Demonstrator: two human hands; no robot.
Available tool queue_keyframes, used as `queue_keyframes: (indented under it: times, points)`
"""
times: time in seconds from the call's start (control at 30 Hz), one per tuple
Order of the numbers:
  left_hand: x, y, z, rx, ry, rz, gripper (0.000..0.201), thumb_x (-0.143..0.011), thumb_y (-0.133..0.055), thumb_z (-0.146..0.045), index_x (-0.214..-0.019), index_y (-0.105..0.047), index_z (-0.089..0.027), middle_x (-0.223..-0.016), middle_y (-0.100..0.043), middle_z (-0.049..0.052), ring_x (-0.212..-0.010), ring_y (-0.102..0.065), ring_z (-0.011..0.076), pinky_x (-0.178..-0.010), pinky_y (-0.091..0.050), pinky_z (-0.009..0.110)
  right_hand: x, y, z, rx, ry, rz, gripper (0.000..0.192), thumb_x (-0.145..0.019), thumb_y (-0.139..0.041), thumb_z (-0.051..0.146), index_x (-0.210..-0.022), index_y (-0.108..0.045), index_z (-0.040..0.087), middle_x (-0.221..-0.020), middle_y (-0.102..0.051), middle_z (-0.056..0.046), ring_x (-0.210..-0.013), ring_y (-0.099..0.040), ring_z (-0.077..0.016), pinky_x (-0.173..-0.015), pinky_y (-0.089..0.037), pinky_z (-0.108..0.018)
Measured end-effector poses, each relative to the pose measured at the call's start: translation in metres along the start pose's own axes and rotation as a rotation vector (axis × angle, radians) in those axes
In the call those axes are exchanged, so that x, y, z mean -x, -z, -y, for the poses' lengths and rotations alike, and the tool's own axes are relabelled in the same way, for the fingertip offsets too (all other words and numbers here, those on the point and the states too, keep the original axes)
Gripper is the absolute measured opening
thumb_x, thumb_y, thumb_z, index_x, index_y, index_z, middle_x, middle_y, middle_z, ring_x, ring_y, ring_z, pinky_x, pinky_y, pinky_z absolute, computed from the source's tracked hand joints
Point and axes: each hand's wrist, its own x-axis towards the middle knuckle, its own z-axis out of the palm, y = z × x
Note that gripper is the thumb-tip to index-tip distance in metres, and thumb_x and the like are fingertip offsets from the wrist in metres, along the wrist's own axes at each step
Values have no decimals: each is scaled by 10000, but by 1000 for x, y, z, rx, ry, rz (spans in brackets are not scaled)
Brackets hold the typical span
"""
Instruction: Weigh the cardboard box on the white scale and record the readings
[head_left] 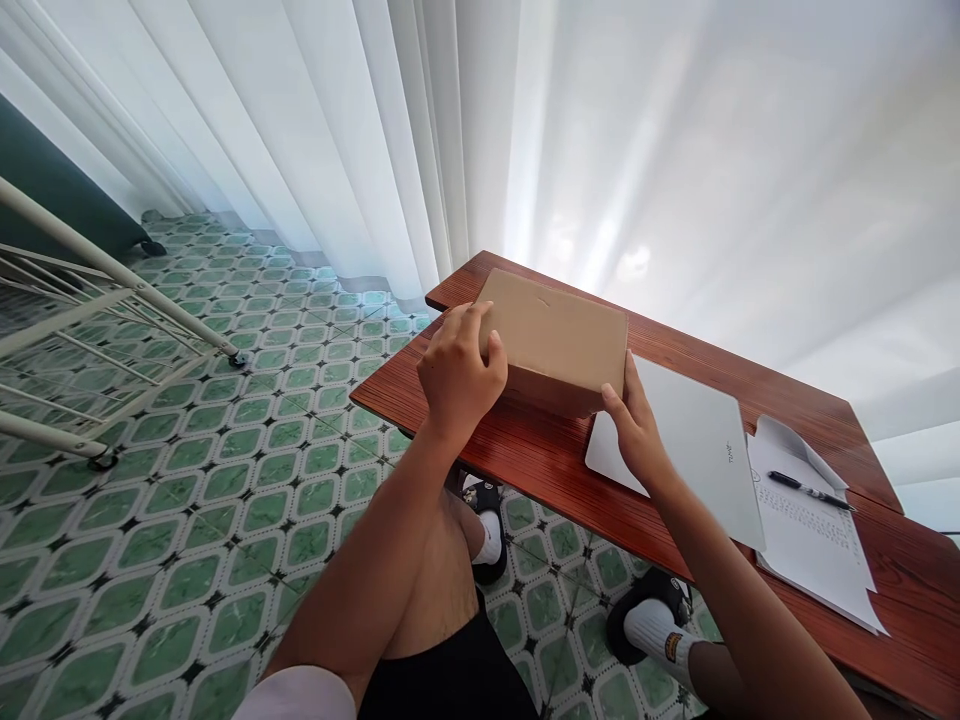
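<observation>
A closed brown cardboard box (559, 330) is at the left part of the reddish wooden table (495, 435). My left hand (461, 370) grips its left side, with fingers over the upper left edge and the thumb toward the front. At the box's right end, my right hand (636, 425) presses against the side with thumb and fingers around the corner. Whether the box rests fully on the table or is slightly raised, I cannot tell. Beside it lies a closed silver laptop (690, 440), partly behind my right hand and forearm.
Right of the laptop are papers with writing (814, 530) and a black pen (810, 490) on top. White curtains (337, 130) hang behind the table. A white metal rack on casters (112, 270) stands at the left on the green tiled floor (247, 500). My legs are under the table edge.
</observation>
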Motion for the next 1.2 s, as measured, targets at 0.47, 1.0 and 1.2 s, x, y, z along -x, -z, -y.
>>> queue_keyframes:
  times: [0.47, 1.0, 1.2]
  points:
    - [12, -10, -32, 453, -196, -5, 412, -928, -465, -236, -1329, -548, -192, -1383, -598, 86, -1302, -545, 236, -1099, -434, 370, 31, 62, -2, 65, 128, -166, 674, -1004, -488, 537, -1599, -214, 379, -1663, -209, 36, -1536, -157, -244, -1248, -200, -482]
    - [28, -39, -66, 1105, -220, 464, 513, -977, -454, -351, -1480, -442, -250, -1549, -420, 87, -1433, -386, 293, -1149, -407, 433, 70, 142, -43, 38, 171, -248, 657, -1002, -504, 495, -1593, -248, 364, -1648, -244, 20, -1520, -205, -285, -1235, -221, -520]
    - [36, -50, -80, 1232, -190, 580, 538, -956, -465, -360, -1484, -441, -258, -1566, -404, 76, -1455, -354, 299, -1135, -431, 448, 84, 163, -49, 74, 167, -306, 626, -1013, -489, 498, -1584, -295, 331, -1639, -270, 14, -1520, -207, -278, -1245, -212, -491]
